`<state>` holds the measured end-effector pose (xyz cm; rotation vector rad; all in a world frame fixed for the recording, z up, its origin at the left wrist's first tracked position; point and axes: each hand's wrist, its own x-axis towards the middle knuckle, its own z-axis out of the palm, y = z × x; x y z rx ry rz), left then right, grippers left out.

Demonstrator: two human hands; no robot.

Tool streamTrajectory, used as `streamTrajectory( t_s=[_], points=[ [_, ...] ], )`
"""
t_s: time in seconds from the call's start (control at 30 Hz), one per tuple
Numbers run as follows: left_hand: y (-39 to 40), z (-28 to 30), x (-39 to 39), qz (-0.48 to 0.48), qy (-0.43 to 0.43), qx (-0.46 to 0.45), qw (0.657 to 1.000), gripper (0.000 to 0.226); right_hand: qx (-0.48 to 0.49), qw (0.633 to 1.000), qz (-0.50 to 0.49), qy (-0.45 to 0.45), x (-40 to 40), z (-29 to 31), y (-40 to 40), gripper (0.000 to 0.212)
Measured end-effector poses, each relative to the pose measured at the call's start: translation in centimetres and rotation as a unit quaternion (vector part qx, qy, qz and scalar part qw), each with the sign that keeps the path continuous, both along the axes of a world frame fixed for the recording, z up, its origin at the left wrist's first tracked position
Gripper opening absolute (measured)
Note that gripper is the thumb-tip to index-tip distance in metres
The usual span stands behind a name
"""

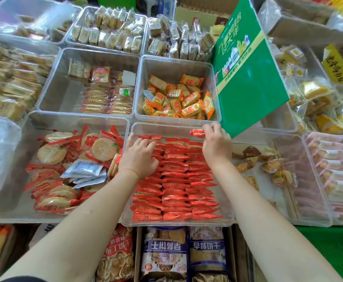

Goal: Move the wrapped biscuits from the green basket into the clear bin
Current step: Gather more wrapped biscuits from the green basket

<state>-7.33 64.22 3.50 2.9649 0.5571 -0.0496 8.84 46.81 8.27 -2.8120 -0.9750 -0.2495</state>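
Snack bins crowd the whole counter in front of you, and the one that matters is the clear bin [178, 222] nearest your body, already filled almost to its far wall with three neat rows of red-wrapped biscuits [174, 186] standing on edge. Your right hand [216, 143] is at the far right corner of that bin, its fingertips pinching one red packet [197, 132] at the back of the right row. Your left hand [139, 157] lies on top of the left row, fingers spread and lightly bent, pressing the packets rather than holding any. You look to be at the placing step, seating a packet while steadying the stack, and the job seems close to done since little room is left at the far end. No basket shows plainly; the green surface [327, 247] at the lower right may be part of it, but you cannot tell from here. Next, let the pinched packet settle upright against its neighbours, keep the left row from toppling, then free the right hand for another pick. Just left sits a bin of loose round crackers [75, 165], and behind stand orange-wrapped snacks [178, 98] and a green box [246, 68] leaning over the far right.
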Motion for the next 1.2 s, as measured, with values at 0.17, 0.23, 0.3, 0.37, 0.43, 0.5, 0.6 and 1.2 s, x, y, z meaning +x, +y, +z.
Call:
streamTrajectory(
  t_s=[0.17,0.23,0.3,0.37,0.43,0.5,0.6,1.2],
  points=[
    [0.1,-0.4,0.1,-0.002,0.016,0.014,1.000,0.048,-0.152,0.988,-0.013,-0.029,0.9,-1.7,1.5,0.025],
    [0.1,-0.4,0.1,-0.001,0.017,0.014,1.000,0.051,-0.202,0.979,-0.012,-0.027,0.7,-2.3,2.1,0.025],
    [0.1,-0.3,0.1,0.001,0.020,0.011,1.000,0.053,-0.211,0.977,-0.010,-0.034,0.8,-2.8,2.2,0.023],
    [0.0,-0.1,0.2,0.002,0.022,0.010,1.000,0.051,-0.197,0.980,0.007,-0.026,0.8,-3.1,2.1,0.023],
    [-0.1,0.1,0.1,0.003,0.026,0.010,1.000,0.049,-0.184,0.983,0.023,-0.006,0.7,-3.3,1.8,0.024],
    [-0.1,0.2,0.1,0.005,0.025,0.011,1.000,0.045,-0.189,0.982,0.022,0.014,0.8,-3.8,1.3,0.024],
    [-0.1,0.2,0.1,0.008,0.025,0.007,1.000,0.040,-0.212,0.976,0.006,0.052,1.5,-4.3,0.6,0.025],
    [-0.2,0.2,0.2,0.012,0.032,0.021,0.999,0.042,-0.165,0.975,0.007,0.147,-3.0,-6.9,0.8,0.065]
  ],
)
